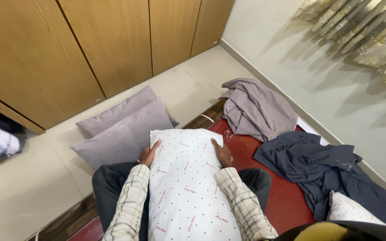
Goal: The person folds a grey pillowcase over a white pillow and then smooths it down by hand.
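hands (186, 154) gripping dotted pillow (188, 187) (bottom cropped)

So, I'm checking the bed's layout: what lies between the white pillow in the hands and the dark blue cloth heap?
In the head view, only bare red bed surface separates the white pillow from the dark blue cloth heap.

The pillow (188, 187) is smooth dotted white cloth, the cushions (123, 134) matt grey velvety fabric, the wardrobe (90, 40) satin wood veneer, the floor (18, 192) glossy tile.

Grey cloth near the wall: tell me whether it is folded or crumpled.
Crumpled. The grey cloth lies in a loose, rumpled heap with uneven creases, no neat folds.
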